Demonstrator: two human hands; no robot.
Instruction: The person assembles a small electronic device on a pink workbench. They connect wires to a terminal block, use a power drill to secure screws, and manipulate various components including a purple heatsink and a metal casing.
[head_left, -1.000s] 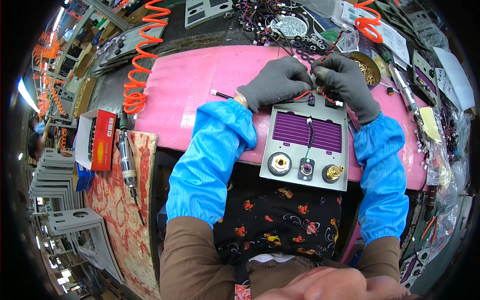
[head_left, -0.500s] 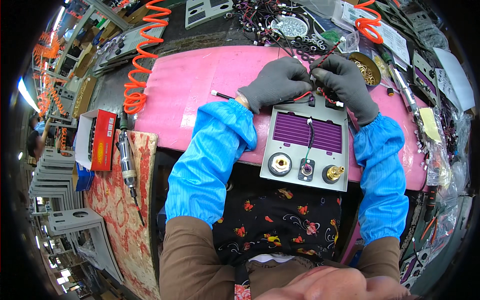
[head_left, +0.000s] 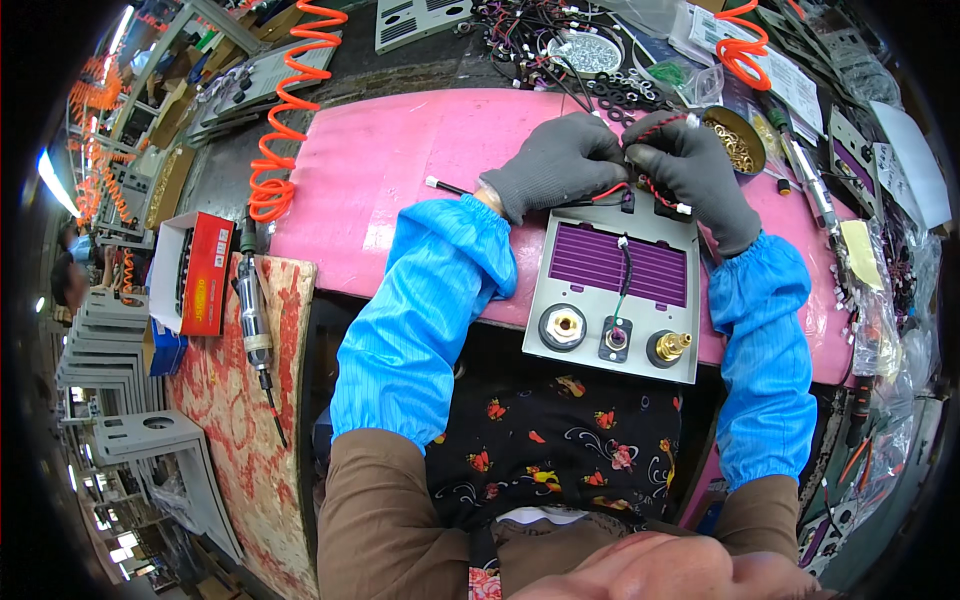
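Note:
Both my hands wear grey gloves and meet at the far end of a pale grey metal panel (head_left: pixel 540 318) with purple slats. My right hand (head_left: pixel 695 180) is closed on a twisted red-and-black wire (head_left: pixel 655 127); one white connector (head_left: pixel 692 120) sticks out above the fingers, another end hangs below. My left hand (head_left: pixel 562 165) is curled close beside it, fingertips pressed together, their contents hidden. From under it come a red wire and a black sleeved cable (head_left: pixel 455 188) with a white plug. The panel's near edge carries a round brass fitting (head_left: pixel 563 326), a black socket (head_left: pixel 615 338) and a brass nozzle (head_left: pixel 670 345).
A pink mat (head_left: pixel 400 150) covers the bench. Beyond lie a wire heap (head_left: pixel 510 40), a dish of small silver parts (head_left: pixel 585 52) and a tin of brass rings (head_left: pixel 735 140). Power screwdrivers lie left (head_left: pixel 254 325) and right (head_left: pixel 810 180); a red box (head_left: pixel 205 275) stands left.
The upper end of the twisted wire has swung down and rightward over my right hand. Both hands stay nearly in place, and the panel has hardly moved.

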